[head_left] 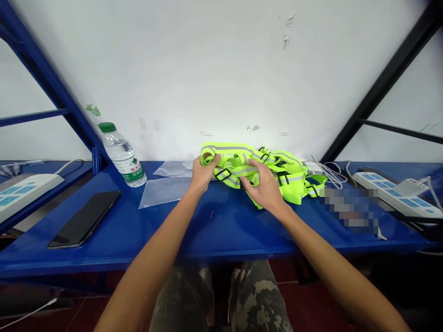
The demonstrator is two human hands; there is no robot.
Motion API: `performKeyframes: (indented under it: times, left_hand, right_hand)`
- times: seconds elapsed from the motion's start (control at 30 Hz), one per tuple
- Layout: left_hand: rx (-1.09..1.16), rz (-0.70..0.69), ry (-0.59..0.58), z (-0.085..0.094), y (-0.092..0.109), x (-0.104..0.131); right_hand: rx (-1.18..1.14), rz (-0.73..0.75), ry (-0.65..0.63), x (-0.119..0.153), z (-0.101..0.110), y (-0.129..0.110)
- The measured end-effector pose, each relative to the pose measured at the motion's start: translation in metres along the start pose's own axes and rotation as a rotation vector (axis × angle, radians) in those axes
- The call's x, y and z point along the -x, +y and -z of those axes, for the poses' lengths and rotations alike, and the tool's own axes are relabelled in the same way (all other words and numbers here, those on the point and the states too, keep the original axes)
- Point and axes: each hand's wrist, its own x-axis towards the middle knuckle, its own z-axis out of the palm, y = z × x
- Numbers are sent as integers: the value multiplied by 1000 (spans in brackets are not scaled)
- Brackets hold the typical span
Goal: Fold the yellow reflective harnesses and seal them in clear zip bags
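Observation:
A heap of neon yellow-green reflective straps [290, 177] with grey stripes and black buckles lies on the blue table, against the wall. My left hand [203, 175] grips a rolled end of a reflective strap [221, 148] at the heap's left side, thumb pressed on the roll. At the middle of the heap, my right hand [263, 186] has its thumb and fingers apart around the straps; whether it grips one is hard to make out. A black buckle [222, 174] hangs between the two hands.
Clear plastic bags [162, 191] lie left of my left hand. Farther left are a water bottle [126, 157] with a green cap and a black phone [85, 219]. White cables [334, 175], a blurred-out item and a power strip [398, 193] are on the right.

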Motion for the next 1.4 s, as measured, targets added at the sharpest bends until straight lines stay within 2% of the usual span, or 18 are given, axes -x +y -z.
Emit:
performKeyframes:
  times: [0.1,0.2,0.27,0.37,0.43,0.53,0.63,0.7,0.8,0.9,1.0,1.07,1.13,1.2,1.27,1.33,1.4]
  left_hand:
    - [357,240,-39,5,18,-4]
    - [512,404,-122,13,34,-2]
    - [573,478,-191,21,42,0]
    - [658,502,-288,36,52,2]
    - [675,496,-311,46,58,1]
    - [534,538,-329,62,65,-4]
    - [173,601,-313,77,67,-15]
    - [-54,591,-279,86,66,-24]
    - [-326,514,-207,93,64,-33]
    - [-563,298,-167,79,67,-29]
    - [-510,-44,-366,45,72,-15]
    - [-357,-131,-475,20,73,-10]
    - [-254,-118,-489,4,73,-13]
    - [-192,-70,-395,-2,74,-23]
    - [-122,17,-290,-1,78,-35]
    - [-25,110,-235,3,88,-46]
    - [77,174,-217,4,100,-55]
  right_hand:
    - [114,-98,-115,3,-3,16]
    - [112,-160,-256,0,-8,19]
    - [95,-197,-302,-4,-13,16]
    - [19,-254,-275,-14,-22,16]
    - [-139,-330,-201,-25,-24,20]
    - [-530,-537,-7,-50,-15,28]
    - [-796,-705,187,-89,12,31]
    - [-864,-692,233,-117,34,27]
    - [-877,-584,207,-150,60,13]
    - [-800,-506,120,-162,63,-7]
    - [-645,-404,10,-160,43,-27]
    - [-558,-314,-41,-155,29,-37]
    - [-513,-243,-62,-148,21,-42]
    - [-478,-186,-73,-138,20,-42]
    - [-437,-130,-119,-125,21,-34]
    - [-377,-97,-225,-108,17,-22]
    - [-276,-133,-376,-92,10,-8]
